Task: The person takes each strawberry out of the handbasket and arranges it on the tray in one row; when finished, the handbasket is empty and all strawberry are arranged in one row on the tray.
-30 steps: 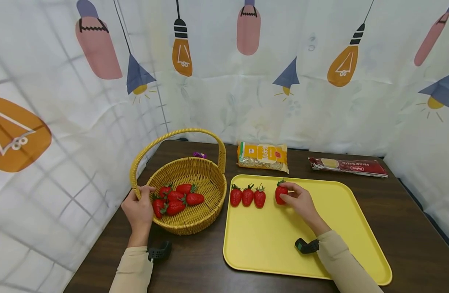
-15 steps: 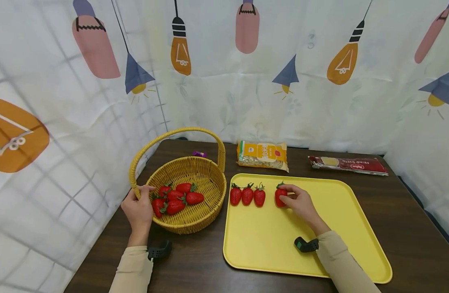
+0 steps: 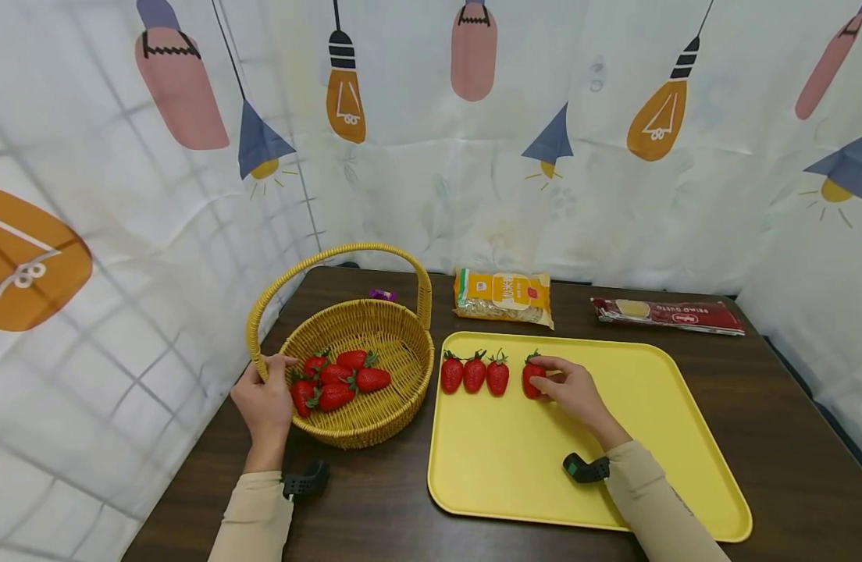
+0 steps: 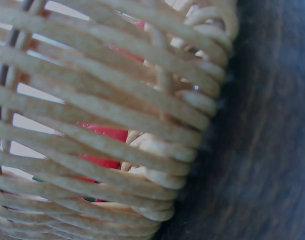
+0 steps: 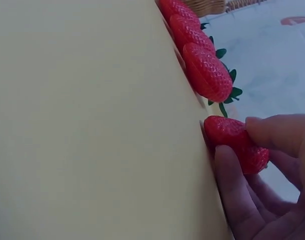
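My right hand [image 3: 573, 390] pinches a red strawberry [image 3: 532, 379] between thumb and fingers, low at the back of the yellow tray [image 3: 529, 468]. Left of it, three strawberries [image 3: 475, 375] stand side by side in a row, leaves toward the back; a gap parts them from the held one. In the right wrist view the thumb and fingertips press the sides of the held strawberry [image 5: 235, 140]. My left hand [image 3: 265, 402] grips the yellow wicker basket [image 3: 410, 402] at its left rim, by the handle's base. Several strawberries [image 3: 336, 396] lie inside, glimpsed through the weave [image 4: 102, 132] in the left wrist view.
Behind the tray lies a yellow-orange food packet [image 3: 504, 297], with a dark red packet [image 3: 668, 315] to its right. A small purple wrapped item [image 3: 382, 295] sits behind the basket. The dark wooden table [image 3: 375, 507] ends at a printed curtain [image 3: 438, 187].
My right hand has shifted slightly left with the strawberry, narrowing the gap to the row. My left hand and the basket hold their place.
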